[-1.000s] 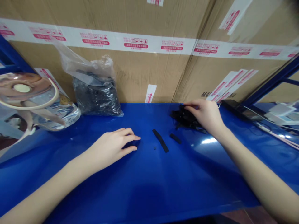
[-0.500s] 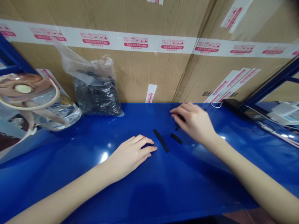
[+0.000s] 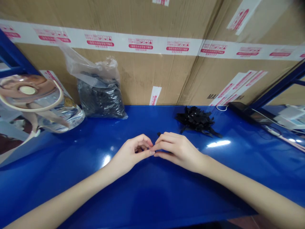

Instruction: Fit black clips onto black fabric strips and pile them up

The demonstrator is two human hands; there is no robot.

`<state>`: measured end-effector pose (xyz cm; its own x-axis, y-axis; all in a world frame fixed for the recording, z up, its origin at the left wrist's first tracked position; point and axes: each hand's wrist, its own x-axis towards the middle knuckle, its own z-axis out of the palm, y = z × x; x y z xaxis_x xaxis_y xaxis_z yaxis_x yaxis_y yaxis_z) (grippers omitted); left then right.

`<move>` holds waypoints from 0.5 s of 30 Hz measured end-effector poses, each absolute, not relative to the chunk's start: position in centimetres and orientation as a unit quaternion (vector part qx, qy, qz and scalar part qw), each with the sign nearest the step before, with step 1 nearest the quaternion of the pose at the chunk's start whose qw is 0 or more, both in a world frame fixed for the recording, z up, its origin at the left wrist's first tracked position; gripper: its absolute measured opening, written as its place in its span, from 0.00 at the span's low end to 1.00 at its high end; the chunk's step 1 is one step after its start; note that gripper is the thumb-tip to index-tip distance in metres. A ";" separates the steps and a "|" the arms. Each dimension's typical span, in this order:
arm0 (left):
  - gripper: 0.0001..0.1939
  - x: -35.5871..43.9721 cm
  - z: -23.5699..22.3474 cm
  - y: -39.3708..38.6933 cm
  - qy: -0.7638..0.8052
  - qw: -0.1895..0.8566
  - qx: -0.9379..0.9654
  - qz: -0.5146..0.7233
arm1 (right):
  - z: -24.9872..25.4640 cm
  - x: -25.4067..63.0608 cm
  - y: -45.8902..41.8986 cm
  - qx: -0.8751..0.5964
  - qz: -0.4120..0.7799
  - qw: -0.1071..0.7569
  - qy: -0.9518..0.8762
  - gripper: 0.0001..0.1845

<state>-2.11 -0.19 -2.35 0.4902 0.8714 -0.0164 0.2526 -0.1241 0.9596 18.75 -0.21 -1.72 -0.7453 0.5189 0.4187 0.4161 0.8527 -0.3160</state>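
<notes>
My left hand and my right hand meet above the middle of the blue table, fingertips touching. The left thumb and forefinger are pinched together, and the right fingers close in against the left thumb tip. Whatever lies between the fingertips is mostly covered; only a small dark bit shows. Behind the right fingers, the end of a black strip peeks out. Beyond the right hand sits a loose heap of short black strips.
At the back left stands a clear plastic bag of black pieces, beside a large clear water jug with a strap. Cardboard boxes line the back. A black device and cables lie at the right.
My right hand has moved from the black heap toward the middle to meet my left hand, uncovering the heap. My left fingers have curled into a pinch.
</notes>
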 end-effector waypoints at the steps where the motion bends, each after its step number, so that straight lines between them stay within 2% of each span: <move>1: 0.06 -2.1 -2.3 -0.2 0.406 0.543 0.671 0.300 | -1.7 18.7 -0.2 -0.252 0.114 0.260 -0.925 0.09; 5: 0.09 -2.4 -1.9 0.2 0.398 0.587 0.637 0.303 | -1.0 19.2 -0.1 -0.267 0.156 0.286 -0.907 0.07; 7: 0.11 -2.5 -1.7 0.5 0.395 0.564 0.665 0.291 | -0.4 19.6 0.3 -0.288 0.165 0.319 -0.888 0.06; 9: 0.11 -2.3 -1.4 1.0 0.385 0.467 0.750 0.264 | 0.1 20.2 0.7 -0.332 0.172 0.379 -0.846 0.05; 11: 0.14 -1.8 -1.3 1.6 0.352 0.305 0.859 0.214 | 0.4 20.7 1.2 -0.385 0.187 0.444 -0.787 0.05; 13: 0.20 -0.9 -1.3 2.2 0.293 0.147 0.934 0.142 | 0.4 21.2 1.8 -0.417 0.216 0.488 -0.736 0.06; 15: 0.25 0.1 -1.3 2.6 0.234 0.058 0.968 0.073 | 0.3 21.6 2.4 -0.428 0.244 0.510 -0.706 0.08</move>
<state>0.14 2.64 -1.32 0.8802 0.4607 0.1137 0.4438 -0.8841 0.1463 21.57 2.37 0.30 -0.1146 0.8520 0.5109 0.3556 0.5154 -0.7797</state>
